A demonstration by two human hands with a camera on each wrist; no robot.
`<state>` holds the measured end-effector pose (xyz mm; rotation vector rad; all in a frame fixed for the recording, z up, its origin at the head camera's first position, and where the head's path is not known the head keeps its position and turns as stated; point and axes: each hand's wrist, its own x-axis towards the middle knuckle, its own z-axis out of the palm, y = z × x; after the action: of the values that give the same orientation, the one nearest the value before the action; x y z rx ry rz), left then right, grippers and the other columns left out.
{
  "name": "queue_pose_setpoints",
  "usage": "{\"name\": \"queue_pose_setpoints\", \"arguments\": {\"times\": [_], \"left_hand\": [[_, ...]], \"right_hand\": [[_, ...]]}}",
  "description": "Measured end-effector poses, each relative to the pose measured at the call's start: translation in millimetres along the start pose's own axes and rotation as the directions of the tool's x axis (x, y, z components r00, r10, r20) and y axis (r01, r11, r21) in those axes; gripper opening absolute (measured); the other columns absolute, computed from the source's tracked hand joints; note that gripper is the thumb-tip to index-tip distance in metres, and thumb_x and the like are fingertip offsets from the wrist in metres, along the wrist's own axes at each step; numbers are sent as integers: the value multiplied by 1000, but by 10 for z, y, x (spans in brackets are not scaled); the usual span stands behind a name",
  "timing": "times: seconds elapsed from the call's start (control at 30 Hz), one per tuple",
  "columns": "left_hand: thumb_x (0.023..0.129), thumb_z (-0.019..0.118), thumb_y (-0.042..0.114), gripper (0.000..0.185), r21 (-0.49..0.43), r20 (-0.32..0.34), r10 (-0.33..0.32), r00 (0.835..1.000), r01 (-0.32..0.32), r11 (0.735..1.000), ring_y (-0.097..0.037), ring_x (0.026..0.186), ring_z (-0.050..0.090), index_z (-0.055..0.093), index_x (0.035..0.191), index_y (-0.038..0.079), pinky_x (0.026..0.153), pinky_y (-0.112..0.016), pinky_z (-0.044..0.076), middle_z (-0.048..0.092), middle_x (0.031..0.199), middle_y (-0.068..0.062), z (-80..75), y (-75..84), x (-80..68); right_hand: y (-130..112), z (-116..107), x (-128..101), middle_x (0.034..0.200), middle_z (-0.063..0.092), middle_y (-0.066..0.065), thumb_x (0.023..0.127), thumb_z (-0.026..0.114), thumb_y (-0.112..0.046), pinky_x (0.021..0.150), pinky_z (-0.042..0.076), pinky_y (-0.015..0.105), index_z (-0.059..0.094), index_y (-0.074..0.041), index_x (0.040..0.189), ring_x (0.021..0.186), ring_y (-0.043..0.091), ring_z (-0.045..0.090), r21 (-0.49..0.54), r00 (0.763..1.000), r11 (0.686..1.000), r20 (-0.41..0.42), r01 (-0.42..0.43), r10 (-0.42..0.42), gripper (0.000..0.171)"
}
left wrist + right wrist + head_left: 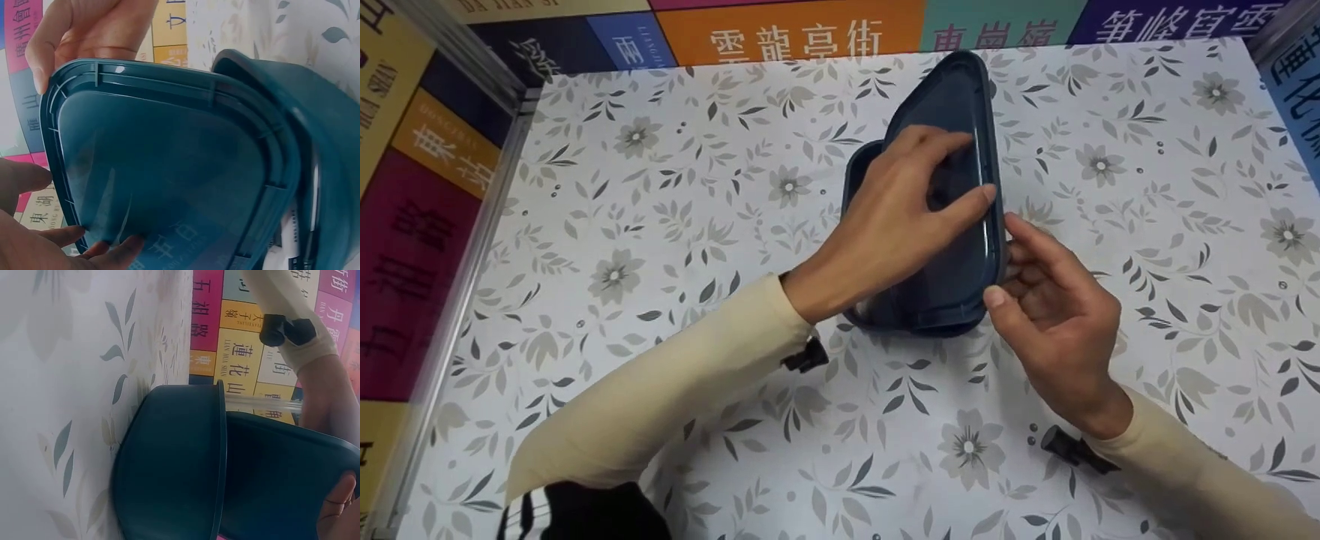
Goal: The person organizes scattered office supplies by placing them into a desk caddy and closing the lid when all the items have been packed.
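A dark teal plastic box (pixel 169 461) stands on the patterned tabletop, and its matching lid (pixel 163 152) is tilted steeply up over it. My left hand (pixel 896 210) reaches across the box; its thumb lies over the lid's rim while the fingertips touch the inner face. At the lid's near right corner, my right hand (pixel 1061 322) holds the edge, thumb at the rim and fingers behind. Through the gap beneath the lid, the left wrist view shows a white stick-like item (pixel 290 233) with dark print inside the box. The lid and left hand hide most of the interior.
A white tabletop (pixel 720 225) printed with grey flowers and leaves spreads around the box. Colourful panels (pixel 787 30) with large characters border it at the back, left and right. A black device (pixel 806 355) is strapped at the left wrist, another (pixel 1076 448) at the right.
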<state>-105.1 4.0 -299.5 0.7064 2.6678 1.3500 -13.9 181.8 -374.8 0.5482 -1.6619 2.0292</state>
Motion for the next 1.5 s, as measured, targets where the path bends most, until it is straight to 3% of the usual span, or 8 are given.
{"name": "queue_pose_setpoints", "arguments": {"times": [0.2,0.43,0.87,1.27,1.5], "left_hand": [[105,74,44,67,55,0,-67,998,67,996,-12,123,58,58,158,7,102,-17,48,59,149,-5,-20,130,28],[102,78,36,65,61,-25,-129,991,130,990,-14,116,60,59,156,4,96,-19,53,59,145,-9,-32,234,6],[99,75,18,54,-2,-101,-129,987,129,992,-14,118,58,62,148,1,98,-19,50,61,141,-7,-93,200,-53],[94,76,8,51,-137,-147,-164,975,144,980,-14,116,63,63,143,-1,98,-19,51,65,131,-5,-141,110,-99],[91,78,6,47,-265,-220,-173,960,111,958,-13,108,69,69,137,2,100,-25,53,72,122,-3,-140,-1,-156]], "right_hand": [[11,41,11,109,70,28,85,64,23,86,64,30,55,25,143,93,29,71,-18,1000,1000,27,11,-11,59],[35,109,41,106,70,28,79,64,24,78,63,27,56,27,138,87,28,70,-57,998,998,52,39,-36,60],[61,226,44,101,67,20,77,69,25,68,56,23,62,26,127,79,21,64,-110,995,992,87,59,-49,51],[105,308,21,100,68,19,80,74,23,67,55,24,65,19,126,77,20,63,-161,993,985,115,59,-41,47],[123,322,20,103,70,19,81,77,24,68,55,24,65,18,127,78,21,64,-183,991,982,132,56,-32,49]]}}
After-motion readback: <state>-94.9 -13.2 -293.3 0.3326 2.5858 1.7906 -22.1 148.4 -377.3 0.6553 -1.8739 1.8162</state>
